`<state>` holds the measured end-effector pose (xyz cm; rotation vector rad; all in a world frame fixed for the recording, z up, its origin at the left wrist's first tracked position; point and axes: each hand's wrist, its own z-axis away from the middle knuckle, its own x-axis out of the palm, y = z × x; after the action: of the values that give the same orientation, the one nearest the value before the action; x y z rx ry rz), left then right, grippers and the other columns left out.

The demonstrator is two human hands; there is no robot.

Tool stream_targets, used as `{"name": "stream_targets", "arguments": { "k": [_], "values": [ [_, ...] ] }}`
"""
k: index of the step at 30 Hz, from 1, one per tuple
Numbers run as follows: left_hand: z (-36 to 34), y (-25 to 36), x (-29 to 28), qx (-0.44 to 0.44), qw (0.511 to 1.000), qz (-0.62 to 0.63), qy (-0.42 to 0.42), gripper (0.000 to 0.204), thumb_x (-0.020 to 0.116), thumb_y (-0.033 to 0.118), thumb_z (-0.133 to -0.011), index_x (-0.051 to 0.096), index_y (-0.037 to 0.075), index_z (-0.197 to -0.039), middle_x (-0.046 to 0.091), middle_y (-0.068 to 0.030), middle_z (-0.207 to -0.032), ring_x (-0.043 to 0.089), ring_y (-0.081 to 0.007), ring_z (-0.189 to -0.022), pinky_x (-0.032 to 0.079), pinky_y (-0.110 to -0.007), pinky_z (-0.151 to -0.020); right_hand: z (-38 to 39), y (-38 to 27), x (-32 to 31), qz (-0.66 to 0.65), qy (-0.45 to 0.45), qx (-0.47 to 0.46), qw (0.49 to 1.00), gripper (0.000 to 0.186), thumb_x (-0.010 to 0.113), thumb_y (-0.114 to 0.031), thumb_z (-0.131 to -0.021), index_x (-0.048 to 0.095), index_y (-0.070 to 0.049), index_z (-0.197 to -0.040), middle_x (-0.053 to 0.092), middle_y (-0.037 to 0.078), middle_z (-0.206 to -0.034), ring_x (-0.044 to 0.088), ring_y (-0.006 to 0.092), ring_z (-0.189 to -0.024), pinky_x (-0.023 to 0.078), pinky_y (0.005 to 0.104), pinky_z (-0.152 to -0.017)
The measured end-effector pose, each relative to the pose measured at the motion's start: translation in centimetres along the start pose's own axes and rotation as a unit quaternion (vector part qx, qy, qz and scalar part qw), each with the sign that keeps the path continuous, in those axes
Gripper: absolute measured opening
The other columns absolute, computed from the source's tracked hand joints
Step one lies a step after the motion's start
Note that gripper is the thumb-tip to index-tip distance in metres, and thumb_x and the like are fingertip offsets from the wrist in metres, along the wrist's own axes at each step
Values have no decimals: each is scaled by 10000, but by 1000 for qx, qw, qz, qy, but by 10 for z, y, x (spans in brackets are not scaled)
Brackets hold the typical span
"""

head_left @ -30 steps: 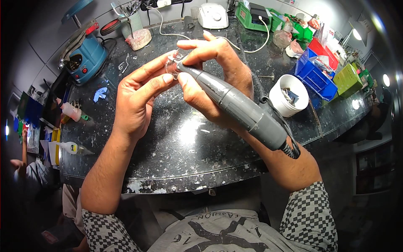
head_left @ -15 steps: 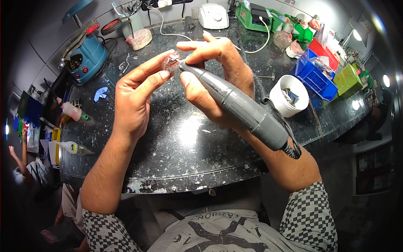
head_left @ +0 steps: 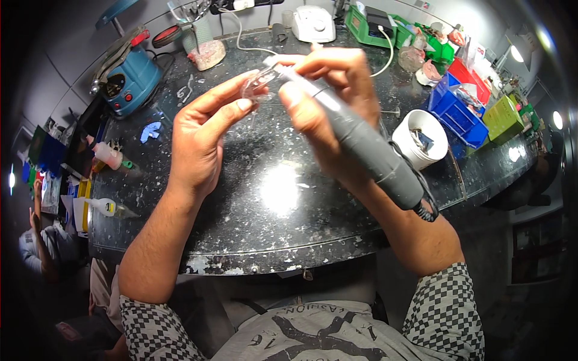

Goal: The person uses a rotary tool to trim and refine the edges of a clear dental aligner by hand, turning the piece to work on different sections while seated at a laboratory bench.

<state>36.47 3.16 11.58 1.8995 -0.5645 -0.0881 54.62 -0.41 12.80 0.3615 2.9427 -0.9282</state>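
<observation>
Between the thumb and fingertips of my left hand (head_left: pixel 208 129) is a small clear, pinkish plastic piece (head_left: pixel 256 86), its exact kind too small to make out. My right hand (head_left: pixel 328 99) is closed around a dark grey rotary handpiece (head_left: pixel 361 135), blurred by motion. The tool's narrow front points up and left toward the clear piece, close to it; I cannot tell whether its tip touches. A black coiled cord (head_left: pixel 426 209) leaves the handpiece's rear. Both hands are raised over the speckled black bench (head_left: pixel 241 222).
A white tub (head_left: pixel 442 147) of small metal parts stands right of my right hand. Blue bin (head_left: pixel 460 117), red bin (head_left: pixel 475 81) and green bin (head_left: pixel 367 30) line the right and back. At left are a blue machine (head_left: pixel 129 84) and bottles (head_left: pixel 107 155). Another person (head_left: pixel 45 246) is far left.
The handpiece in my right hand has shifted right and tipped a little steeper. My left hand has moved slightly right with the clear piece, which shows more openly. The view has turned slightly.
</observation>
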Motion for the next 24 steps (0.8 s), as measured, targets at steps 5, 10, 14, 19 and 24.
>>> {"name": "stream_targets", "arguments": {
  "k": [5,10,14,19,24],
  "values": [
    [-3,4,4,-73,993,77,-44,405,601,97,-950,543,-71,-1314,660,-214,-1197,663,-267,-1097,529,-380,-983,-3,13,-5,4,48,14,999,203,653,-73,-942,552,-31,-1113,658,79,-995,651,154,-952,516,283,-866],
    [1,4,0,-74,991,73,-89,400,616,134,-953,559,-51,-1304,672,-189,-1185,662,-247,-1105,519,-377,-992,-2,16,3,-93,38,51,994,268,719,24,-851,597,-43,-1079,651,45,-980,645,114,-932,537,264,-835],
    [0,2,-2,-72,992,51,-93,349,631,200,-955,632,-16,-1229,699,-143,-1136,673,-206,-1065,512,-338,-954,-2,10,2,-127,40,100,986,233,706,15,-854,607,-37,-1058,646,35,-953,646,98,-899,544,254,-787],
    [-1,0,-3,-68,995,-7,-70,304,644,254,-955,703,0,-1111,725,-102,-1020,682,-170,-989,514,-307,-903,0,8,2,-58,-1,57,997,224,705,8,-850,613,-39,-1049,628,23,-910,640,91,-860,536,243,-777],
    [-1,2,-1,-87,992,32,-82,291,629,219,-959,695,-18,-1114,723,-114,-1021,684,-179,-985,519,-328,-934,0,6,1,-57,0,76,995,232,713,-20,-851,613,-48,-1059,642,37,-910,644,94,-864,542,252,-769]
  ]
}}
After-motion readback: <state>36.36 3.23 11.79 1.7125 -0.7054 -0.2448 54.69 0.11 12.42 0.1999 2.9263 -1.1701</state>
